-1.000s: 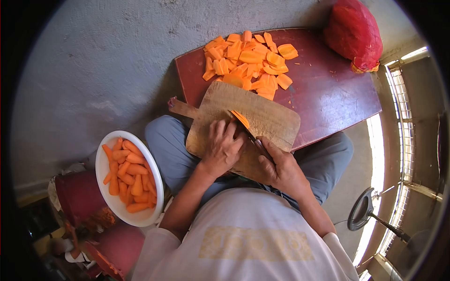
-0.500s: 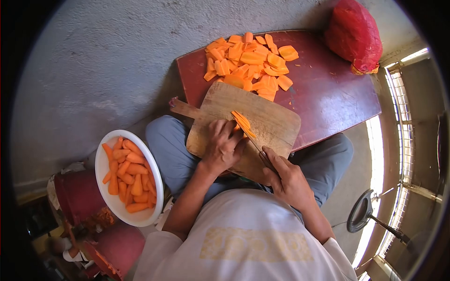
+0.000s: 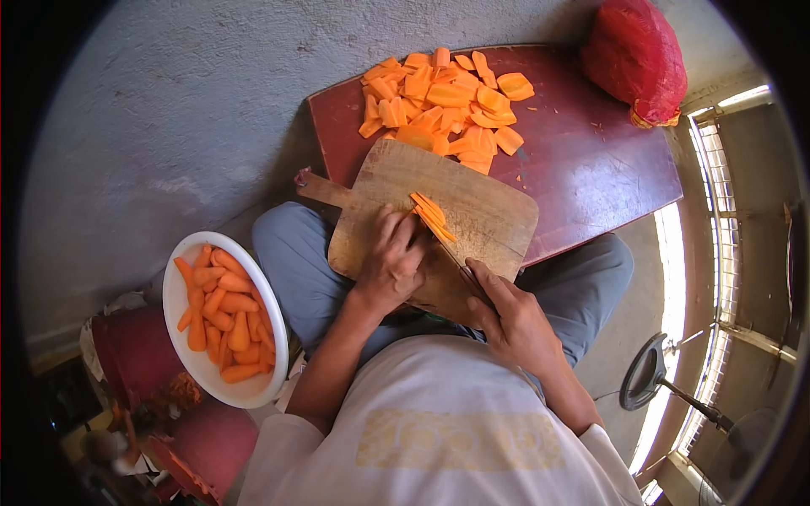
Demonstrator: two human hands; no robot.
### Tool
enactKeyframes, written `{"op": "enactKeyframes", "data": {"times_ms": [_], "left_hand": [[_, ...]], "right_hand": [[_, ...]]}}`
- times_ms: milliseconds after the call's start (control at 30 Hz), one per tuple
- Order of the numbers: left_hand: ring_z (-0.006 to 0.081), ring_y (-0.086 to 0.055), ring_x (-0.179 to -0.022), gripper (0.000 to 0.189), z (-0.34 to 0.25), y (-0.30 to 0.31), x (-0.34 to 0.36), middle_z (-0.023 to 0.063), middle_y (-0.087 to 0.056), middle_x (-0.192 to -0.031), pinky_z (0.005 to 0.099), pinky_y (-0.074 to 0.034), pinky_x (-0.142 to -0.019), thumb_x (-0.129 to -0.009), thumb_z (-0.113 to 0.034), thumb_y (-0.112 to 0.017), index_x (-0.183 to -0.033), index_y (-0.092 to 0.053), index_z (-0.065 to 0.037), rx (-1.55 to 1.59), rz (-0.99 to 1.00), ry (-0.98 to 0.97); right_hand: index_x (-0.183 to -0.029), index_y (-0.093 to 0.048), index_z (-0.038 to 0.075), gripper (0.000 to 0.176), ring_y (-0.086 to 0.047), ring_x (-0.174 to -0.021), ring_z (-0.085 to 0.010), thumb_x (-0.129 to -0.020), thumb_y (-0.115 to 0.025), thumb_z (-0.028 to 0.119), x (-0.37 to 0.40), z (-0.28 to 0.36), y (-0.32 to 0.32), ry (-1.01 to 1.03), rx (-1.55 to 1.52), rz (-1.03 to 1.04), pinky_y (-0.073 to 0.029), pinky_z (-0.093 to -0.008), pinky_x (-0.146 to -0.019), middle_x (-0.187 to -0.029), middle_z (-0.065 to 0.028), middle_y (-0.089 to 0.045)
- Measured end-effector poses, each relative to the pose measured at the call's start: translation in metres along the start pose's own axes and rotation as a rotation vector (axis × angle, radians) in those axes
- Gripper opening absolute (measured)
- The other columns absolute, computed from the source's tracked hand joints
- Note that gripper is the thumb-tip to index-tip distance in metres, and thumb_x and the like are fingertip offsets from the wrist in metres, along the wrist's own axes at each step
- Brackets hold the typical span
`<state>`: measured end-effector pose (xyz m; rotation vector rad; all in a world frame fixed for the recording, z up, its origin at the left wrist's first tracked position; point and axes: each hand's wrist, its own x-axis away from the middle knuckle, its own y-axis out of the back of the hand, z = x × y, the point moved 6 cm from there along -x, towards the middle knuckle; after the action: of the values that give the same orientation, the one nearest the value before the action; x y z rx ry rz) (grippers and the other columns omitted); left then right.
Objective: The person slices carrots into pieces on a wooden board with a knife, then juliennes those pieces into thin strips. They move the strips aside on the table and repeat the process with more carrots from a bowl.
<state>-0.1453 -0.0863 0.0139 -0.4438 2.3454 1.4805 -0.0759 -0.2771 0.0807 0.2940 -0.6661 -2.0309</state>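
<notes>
A wooden cutting board (image 3: 494, 207) lies tilted across my lap, partly over the red table. My right hand (image 3: 516, 322) is wrapped round the handle of a knife (image 3: 456, 263), its blade against thin carrot strips (image 3: 433, 218) on the board. On the blade's left side, my left hand (image 3: 393, 260) rests on the board with bent fingers; whatever is under the fingertips is hidden. Flat carrot slices (image 3: 451, 94) lie heaped on the table just beyond the board.
To my left, a white bowl (image 3: 175, 314) holds several whole peeled carrots (image 3: 239, 333). A red mesh sack (image 3: 633, 59) stands at the far right of the red table (image 3: 591, 181). Red buckets (image 3: 211, 443) and part of another person (image 3: 126, 460) are at the lower left.
The view has shifted slightly, moving the board and table a little up and left. The strips lean more apart beside the blade. My right hand still holds the knife.
</notes>
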Motion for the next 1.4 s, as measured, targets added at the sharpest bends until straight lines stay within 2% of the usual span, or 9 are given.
{"op": "enactKeyframes", "data": {"times_ms": [267, 467, 567, 667, 767, 1067, 1167, 1267, 1400], "left_hand": [[0.041, -0.061, -0.117, 0.026, -0.002, 0.005, -0.005, 0.018, -0.067, -0.118, 0.0628, -0.044, -0.119, -0.09, -0.009, -0.08, -0.116, -0.08, -0.006, 0.054, -0.066, 0.033], [0.0391, -0.062, -0.112, 0.024, -0.002, 0.007, -0.007, 0.0161, -0.067, -0.115, 0.06, -0.047, -0.115, -0.089, -0.01, -0.083, -0.111, -0.079, -0.003, 0.03, -0.067, 0.026], [0.038, -0.063, -0.111, 0.025, 0.001, 0.007, -0.006, 0.0148, -0.067, -0.115, 0.0595, -0.048, -0.113, -0.086, -0.01, -0.085, -0.109, -0.079, -0.002, 0.101, -0.112, 0.042], [0.0385, -0.064, -0.116, 0.03, 0.006, 0.004, -0.001, 0.0139, -0.069, -0.123, 0.0612, -0.047, -0.116, -0.083, -0.009, -0.09, -0.11, -0.08, -0.003, 0.093, -0.069, 0.068], [0.0379, -0.064, -0.116, 0.03, 0.005, 0.003, -0.001, 0.0126, -0.07, -0.121, 0.0615, -0.047, -0.116, -0.082, -0.009, -0.091, -0.111, -0.081, -0.004, 0.093, -0.054, 0.077], [0.0367, -0.064, -0.116, 0.03, 0.008, 0.003, 0.0, 0.0095, -0.069, -0.122, 0.0614, -0.047, -0.116, -0.084, -0.009, -0.09, -0.112, -0.082, -0.005, 0.106, -0.06, 0.075], [0.0378, -0.062, -0.119, 0.03, 0.006, 0.003, -0.002, 0.0103, -0.067, -0.123, 0.0613, -0.046, -0.117, -0.086, -0.009, -0.088, -0.115, -0.081, -0.006, 0.089, -0.028, 0.077], [0.0397, -0.059, -0.122, 0.031, 0.003, 0.003, -0.004, 0.0118, -0.065, -0.125, 0.0616, -0.044, -0.119, -0.089, -0.009, -0.086, -0.12, -0.079, -0.007, 0.066, 0.03, 0.094], [0.0416, -0.058, -0.123, 0.034, 0.001, 0.003, -0.006, 0.0142, -0.065, -0.128, 0.0625, -0.042, -0.12, -0.092, -0.008, -0.082, -0.126, -0.077, -0.006, 0.046, 0.086, 0.109]], "right_hand": [[-0.159, -0.052, -0.003, 0.061, -0.075, -0.095, -0.0511, -0.104, -0.073, 0.01, -0.005, -0.005, 0.0, 0.023, -0.02, 0.003, -0.062, -0.0534, -0.08, -0.121, -0.0294, -0.074], [-0.158, -0.053, -0.003, 0.058, -0.077, -0.099, -0.0503, -0.105, -0.071, 0.01, -0.004, -0.005, 0.0, 0.006, -0.028, 0.012, -0.063, -0.0509, -0.084, -0.127, -0.0305, -0.073], [-0.157, -0.055, -0.005, 0.053, -0.078, -0.092, -0.0447, -0.108, -0.069, 0.012, -0.002, -0.015, -0.001, 0.089, -0.104, -0.095, -0.062, -0.0449, -0.083, -0.115, -0.0296, -0.075], [-0.155, -0.056, -0.005, 0.049, -0.075, -0.084, -0.0387, -0.111, -0.065, 0.013, -0.003, -0.022, 0.005, -0.179, -0.251, -0.021, -0.059, -0.041, -0.081, -0.1, -0.0273, -0.073], [-0.155, -0.056, -0.004, 0.048, -0.071, -0.08, -0.0369, -0.112, -0.063, 0.015, -0.003, -0.024, 0.006, -0.216, -0.274, -0.019, -0.057, -0.0412, -0.08, -0.09, -0.0258, -0.069], [-0.157, -0.054, -0.002, 0.049, -0.074, -0.088, -0.045, -0.112, -0.062, 0.016, -0.003, -0.025, 0.006, -0.19, -0.253, -0.012, -0.058, -0.045, -0.085, -0.099, -0.0301, -0.071], [-0.156, -0.055, -0.005, 0.049, -0.068, -0.083, -0.037, -0.111, -0.062, 0.013, -0.002, -0.024, 0.004, -0.132, -0.258, -0.055, -0.056, -0.0408, -0.083, -0.098, -0.0265, -0.068], [-0.157, -0.053, -0.003, 0.051, -0.076, -0.105, -0.0509, -0.111, -0.064, 0.017, -0.001, -0.026, 0.003, -0.171, -0.216, -0.008, -0.06, -0.0481, -0.09, -0.116, -0.0338, -0.074], [-0.157, -0.053, -0.002, 0.053, -0.076, -0.105, -0.0511, -0.109, -0.065, 0.016, -0.001, -0.023, 0.001, -0.176, -0.192, 0.008, -0.061, -0.0493, -0.09, -0.121, -0.0319, -0.075]]}}
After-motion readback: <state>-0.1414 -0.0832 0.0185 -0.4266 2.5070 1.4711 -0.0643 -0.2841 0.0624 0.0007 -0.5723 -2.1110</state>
